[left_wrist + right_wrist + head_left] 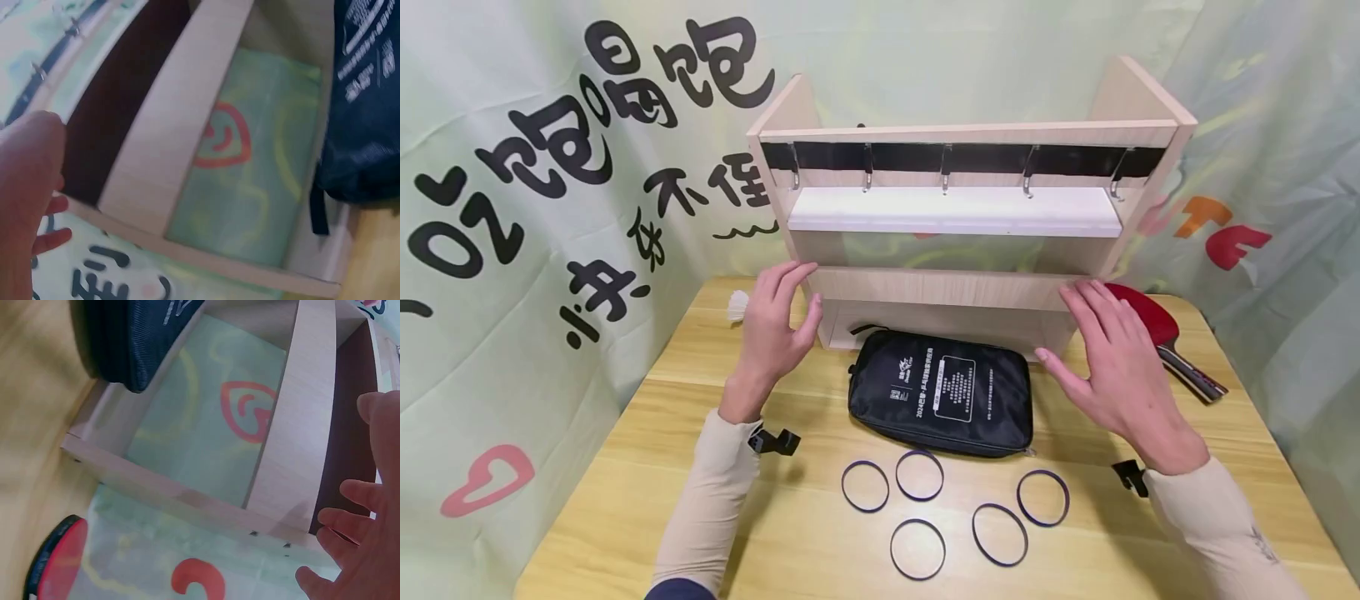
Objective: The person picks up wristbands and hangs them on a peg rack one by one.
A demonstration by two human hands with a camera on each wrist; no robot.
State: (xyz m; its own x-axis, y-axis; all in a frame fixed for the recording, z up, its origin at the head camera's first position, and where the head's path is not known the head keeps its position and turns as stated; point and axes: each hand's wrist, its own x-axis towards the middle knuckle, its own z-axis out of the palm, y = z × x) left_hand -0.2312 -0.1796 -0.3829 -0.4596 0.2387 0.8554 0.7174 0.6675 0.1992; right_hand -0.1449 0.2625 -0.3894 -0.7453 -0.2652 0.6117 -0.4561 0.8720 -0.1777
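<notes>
A pale wooden rack stands at the back of the table, with a black strip of metal hooks across its upper part. My left hand is at its left side, fingers extended and thumb apart, fingertips close to the side panel. At the right side, my right hand is spread with its fingertips at the end of the lower front board. Neither hand holds anything. Between them a black zipped case with white print lies against the rack's bottom. The right wrist view shows the right fingers beside the rack's side edge.
Several thin dark rings lie on the wooden table in front of the case. A red table tennis paddle rests right of the rack, partly behind my right hand. A white shuttlecock sits at the left. Printed curtains surround the table.
</notes>
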